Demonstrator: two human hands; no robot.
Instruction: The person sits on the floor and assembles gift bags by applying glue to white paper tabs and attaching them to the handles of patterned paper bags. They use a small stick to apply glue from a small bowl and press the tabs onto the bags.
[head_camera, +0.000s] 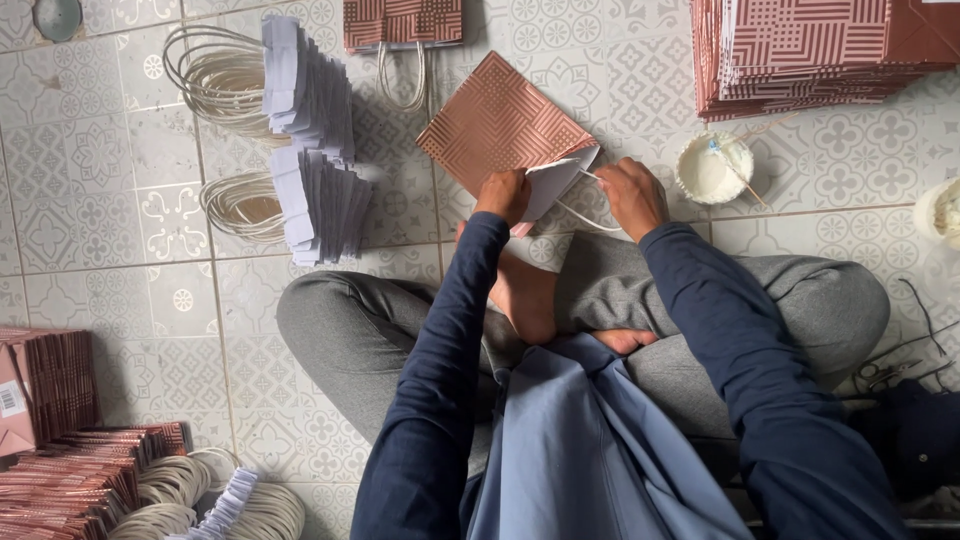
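A flat paper bag with a rose and white geometric pattern lies on the tiled floor in front of my crossed legs. Its open mouth faces me and shows the white inside. My left hand pinches the near edge of the bag's mouth. My right hand holds the opposite side of the mouth, where a white cord handle loops out between my hands.
Two fanned stacks of white paper strips with cord handles lie at the left. A finished bag sits at the top. A tall pile of flat bags stands top right, a white glue bowl with a stick beside it. More bags and handles lie lower left.
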